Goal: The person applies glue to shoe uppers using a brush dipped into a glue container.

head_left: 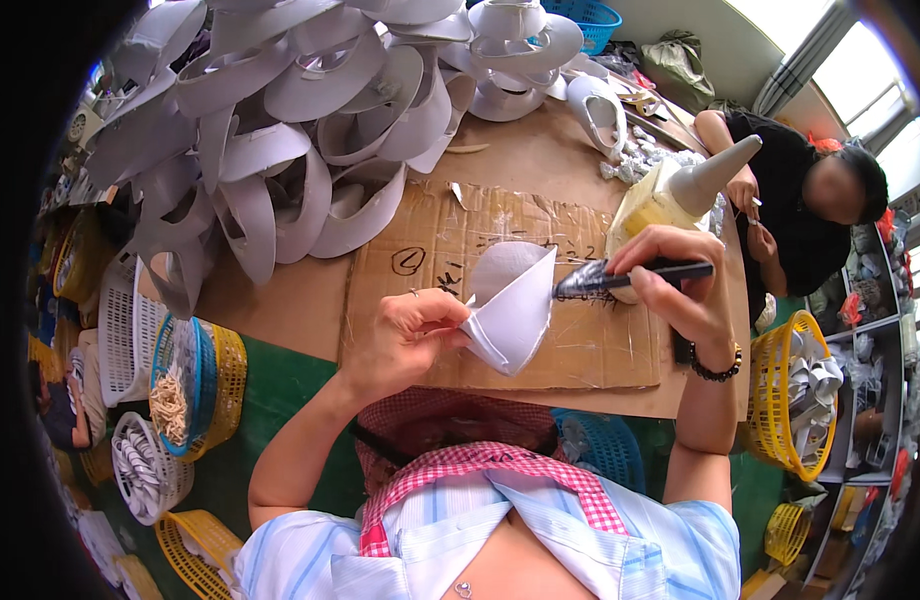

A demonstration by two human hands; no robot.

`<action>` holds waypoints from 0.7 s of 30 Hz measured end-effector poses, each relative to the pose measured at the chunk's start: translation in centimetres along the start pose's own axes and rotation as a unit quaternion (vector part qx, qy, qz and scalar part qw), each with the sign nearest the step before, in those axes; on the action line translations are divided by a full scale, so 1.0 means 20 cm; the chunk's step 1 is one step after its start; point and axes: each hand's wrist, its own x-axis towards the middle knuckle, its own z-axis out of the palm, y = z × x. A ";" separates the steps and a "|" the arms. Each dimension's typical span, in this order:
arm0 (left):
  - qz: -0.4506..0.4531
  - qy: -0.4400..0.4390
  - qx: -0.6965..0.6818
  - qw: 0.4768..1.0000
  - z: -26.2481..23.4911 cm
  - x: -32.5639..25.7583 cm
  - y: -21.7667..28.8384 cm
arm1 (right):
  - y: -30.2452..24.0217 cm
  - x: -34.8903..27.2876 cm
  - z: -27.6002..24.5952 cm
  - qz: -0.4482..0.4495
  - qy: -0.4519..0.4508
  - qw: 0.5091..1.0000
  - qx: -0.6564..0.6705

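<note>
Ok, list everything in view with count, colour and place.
Curved piece: one, white, above the cardboard sheet.
Brush: one, black-handled, right of that piece.
Cardboard sheet: one, brown, on the table.
Table: one, brown, centre.
Piled pieces: many, white, table's far left.
Container: one, yellowish with grey cone, table's right.
Baskets: at least eight, yellow, blue, white, around the table.
Co-worker: one, black top, beyond the table's right edge.
Shelving: one unit, grey, far right.
Apron: one, red checked, on the person.
Left hand: one, bare, holding the piece.
Right hand: one, bare, holding the brush.
</note>
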 end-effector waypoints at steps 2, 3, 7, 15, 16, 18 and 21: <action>0.004 0.004 0.008 1.000 0.00 0.00 0.00 | 0.02 0.00 0.01 -0.053 -0.058 0.997 0.019; 0.008 0.005 0.018 1.000 0.01 0.00 0.01 | 0.03 0.00 0.01 -0.105 -0.111 0.988 0.039; 0.009 0.011 0.036 0.999 0.01 0.00 0.01 | 0.11 -0.01 0.00 0.083 -0.017 0.996 -0.014; -0.012 0.001 0.034 0.999 0.00 0.05 0.00 | -0.07 -0.05 0.05 -0.080 -0.089 0.993 0.006; -0.004 0.001 0.037 0.999 0.00 0.05 0.01 | -0.11 -0.05 0.05 -0.113 -0.116 0.987 -0.009; 0.001 0.001 0.052 0.999 0.00 0.07 0.04 | -0.15 -0.05 0.10 -0.137 -0.118 0.982 -0.057; 0.013 -0.009 0.079 0.997 0.01 0.09 0.04 | -0.11 -0.05 0.07 -0.123 -0.047 0.975 -0.180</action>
